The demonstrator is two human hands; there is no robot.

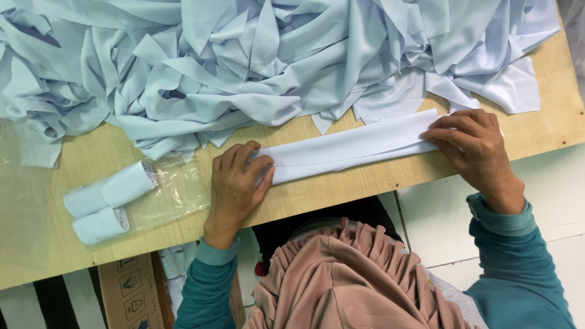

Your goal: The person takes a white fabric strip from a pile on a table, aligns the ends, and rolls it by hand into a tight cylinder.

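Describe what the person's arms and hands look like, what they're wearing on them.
Both arms wear long teal sleeves with snug ribbed cuffs at the wrists. The left hand and right hand are bare: no gloves, and no rings or watch visible from this view.

A heap of cloth pieces [262, 61] fills the upper part of the frame, spread across the far side of the table [548, 116]. Below it, at the centre, a folded strip of cloth [353, 149] lies along the table's near edge. The left hand [234, 186] rests flat on the strip's left end; the right hand [472, 146] presses on its right end. At lower left, two rolled pieces [103, 204] lie side by side on a plastic sheet [173, 195]. Under the table, at the bottom left, stands what seems a cardboard box [131, 295].
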